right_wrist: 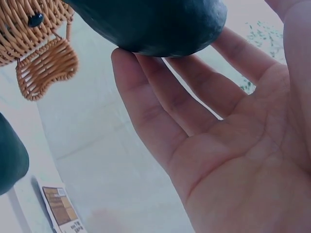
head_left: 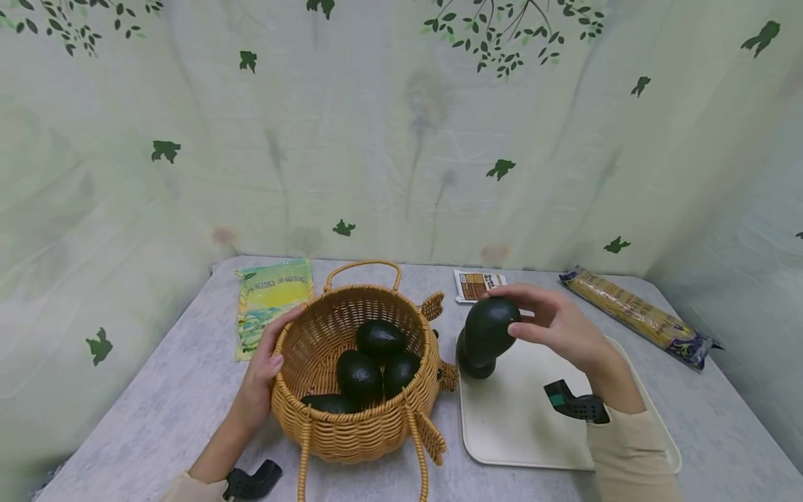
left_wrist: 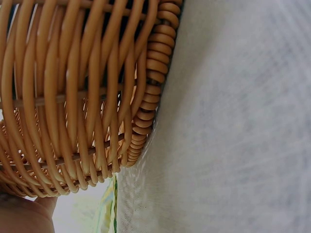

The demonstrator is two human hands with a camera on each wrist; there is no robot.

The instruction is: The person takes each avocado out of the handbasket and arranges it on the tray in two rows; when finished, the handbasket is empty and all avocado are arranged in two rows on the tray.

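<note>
A wicker basket point(head_left: 351, 436) with looped handles stands mid-table, and several dark green avocados point(head_left: 360, 376) lie inside it. My left hand point(head_left: 258, 380) grips the basket's left rim, thumb over the edge; the left wrist view shows mostly the woven wall point(left_wrist: 73, 97). Above the left end of a white tray point(head_left: 533, 432), my right hand point(head_left: 558, 324) holds an avocado point(head_left: 492, 328) between thumb and fingers. In the right wrist view the fingertips press against that fruit point(right_wrist: 160, 24). Behind and below it, another avocado point(head_left: 472, 362) is partly hidden on the tray.
A yellow-green packet point(head_left: 276, 286) lies left of the basket. At the back is a small brown-and-white packet point(head_left: 477, 284), and a long golden package point(head_left: 633, 314) lies at the right. Wicker fins point(head_left: 433, 305) stick out from the basket's right side.
</note>
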